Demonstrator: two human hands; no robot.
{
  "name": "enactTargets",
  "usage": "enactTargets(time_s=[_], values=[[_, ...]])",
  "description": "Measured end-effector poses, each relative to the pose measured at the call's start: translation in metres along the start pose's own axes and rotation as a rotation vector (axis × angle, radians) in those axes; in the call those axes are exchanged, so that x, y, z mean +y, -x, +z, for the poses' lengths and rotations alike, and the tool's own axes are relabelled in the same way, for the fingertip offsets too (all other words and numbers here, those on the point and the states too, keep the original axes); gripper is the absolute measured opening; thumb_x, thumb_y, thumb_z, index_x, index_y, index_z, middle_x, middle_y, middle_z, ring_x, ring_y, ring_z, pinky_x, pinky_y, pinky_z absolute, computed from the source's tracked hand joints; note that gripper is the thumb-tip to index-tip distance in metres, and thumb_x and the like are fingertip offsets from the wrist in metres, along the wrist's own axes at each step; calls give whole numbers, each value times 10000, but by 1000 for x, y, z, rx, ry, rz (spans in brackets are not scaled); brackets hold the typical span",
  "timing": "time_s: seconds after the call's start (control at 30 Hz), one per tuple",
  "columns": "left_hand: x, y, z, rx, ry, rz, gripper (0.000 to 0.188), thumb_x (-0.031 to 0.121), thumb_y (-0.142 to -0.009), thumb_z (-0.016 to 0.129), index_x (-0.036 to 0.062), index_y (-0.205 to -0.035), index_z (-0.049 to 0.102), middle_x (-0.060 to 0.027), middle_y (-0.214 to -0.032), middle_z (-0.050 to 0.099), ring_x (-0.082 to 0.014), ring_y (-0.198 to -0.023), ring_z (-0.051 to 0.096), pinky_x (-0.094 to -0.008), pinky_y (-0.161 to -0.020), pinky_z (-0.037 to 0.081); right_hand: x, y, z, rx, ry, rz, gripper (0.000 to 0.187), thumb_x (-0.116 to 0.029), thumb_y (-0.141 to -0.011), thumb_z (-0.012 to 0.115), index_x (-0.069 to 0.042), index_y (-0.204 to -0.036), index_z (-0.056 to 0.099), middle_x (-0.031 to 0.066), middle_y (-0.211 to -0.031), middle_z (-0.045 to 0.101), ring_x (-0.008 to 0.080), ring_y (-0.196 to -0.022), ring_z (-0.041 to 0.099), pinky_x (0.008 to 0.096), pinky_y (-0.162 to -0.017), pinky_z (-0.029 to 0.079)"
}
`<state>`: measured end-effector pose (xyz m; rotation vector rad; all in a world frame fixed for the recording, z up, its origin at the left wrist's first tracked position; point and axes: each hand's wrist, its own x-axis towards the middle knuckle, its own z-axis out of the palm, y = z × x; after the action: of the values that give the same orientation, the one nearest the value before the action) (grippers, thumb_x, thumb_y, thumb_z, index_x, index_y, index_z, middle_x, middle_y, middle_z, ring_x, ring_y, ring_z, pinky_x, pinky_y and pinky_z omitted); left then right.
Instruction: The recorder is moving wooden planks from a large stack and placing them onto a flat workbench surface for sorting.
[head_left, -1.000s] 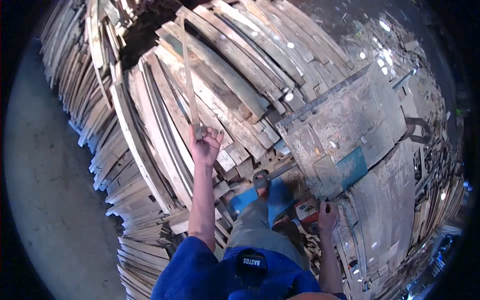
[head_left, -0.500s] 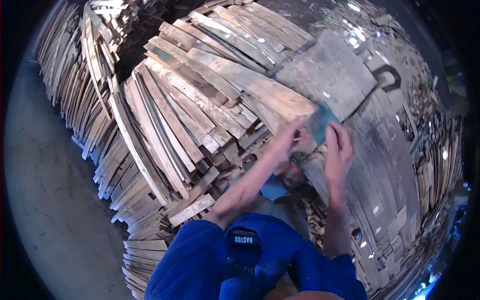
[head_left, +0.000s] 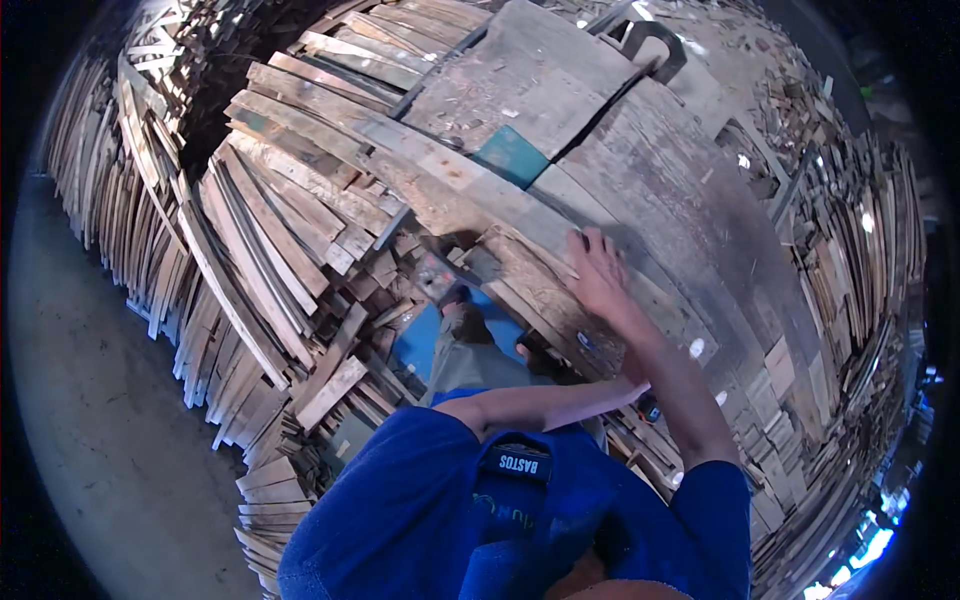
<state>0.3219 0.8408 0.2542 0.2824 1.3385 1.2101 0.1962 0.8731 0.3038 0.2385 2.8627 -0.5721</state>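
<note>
My right hand [head_left: 598, 268] rests on a long wooden plank [head_left: 460, 180], fingers spread over its surface and holding nothing. The plank runs from the stacked boards across the near edge of the worn bench top [head_left: 690, 190]. My left forearm [head_left: 550, 405] reaches across in front of my body and passes under the right forearm. Its hand is almost wholly hidden there, so I cannot make out its fingers. Beyond the plank, apart from both hands, a flat teal piece [head_left: 512, 157] lies on the bench.
Piles of rough boards [head_left: 290, 215] fill the left side, beside a grey floor [head_left: 110, 380]. A dark, curved metal part [head_left: 655, 50] stands at the far edge of the bench. Wood scraps [head_left: 800, 130] cover the area at the far right. My foot [head_left: 435, 278] is below the plank.
Both hands have moved off the teal piece, which now lies on the bench. My right hand has settled on the plank; the left has swung right beneath the other forearm. The view has shifted.
</note>
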Motion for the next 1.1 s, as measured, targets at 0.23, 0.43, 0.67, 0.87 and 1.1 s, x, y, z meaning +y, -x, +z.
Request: enactTargets(time_s=[0.23, 0.43, 0.67, 0.87, 1.1], values=[[96, 30, -51, -825, -429, -93, 461, 498, -929, 655, 114, -1179, 709, -119, -1049, 716, -233, -961, 675, -389, -900, 513, 157, 78, 24, -327, -692, 237, 314, -232, -886, 666, -44, -1136, 690, 99, -909, 688, 114, -924, 619, 308, -850, 511], [168, -45, -133, -110, -797, 282, 579, 559, -838, 702, 52, -1118, 714, -176, -989, 724, -322, -939, 692, -417, -855, 532, 188, 179, 2, -99, -335, 434, 514, -426, -920, 597, -8, -1214, 653, 215, -1231, 652, 344, -1140, 624, 423, -970, 476], [150, -133, -165, -328, -1546, 79, 811, 817, -795, 529, 64, -1036, 708, -212, -983, 719, -383, -945, 686, -496, -825, 515, 238, 247, 0, -132, -458, 723, 508, -573, -969, 491, -198, -1251, 683, 114, -1258, 657, 343, -1217, 562, 479, -1037, 448], [113, -159, -133, -193, -1808, 187, 736, 781, -850, 511, 92, -1036, 690, -224, -1035, 708, -404, -997, 669, -518, -859, 505, 276, 261, 15, 3, -74, 711, 639, -662, -910, 500, -155, -1269, 653, 166, -1340, 578, 328, -1294, 491, 547, -1116, 344], [107, -145, -49, -210, -1776, 180, 768, 775, -868, 482, 38, -933, 689, -226, -1006, 715, -406, -999, 679, -510, -824, 518, 278, 298, 59, 101, 13, 951, 451, -499, -918, 567, -219, -1262, 646, 141, -1360, 521, 328, -1354, 418, 645, -1117, 270]])
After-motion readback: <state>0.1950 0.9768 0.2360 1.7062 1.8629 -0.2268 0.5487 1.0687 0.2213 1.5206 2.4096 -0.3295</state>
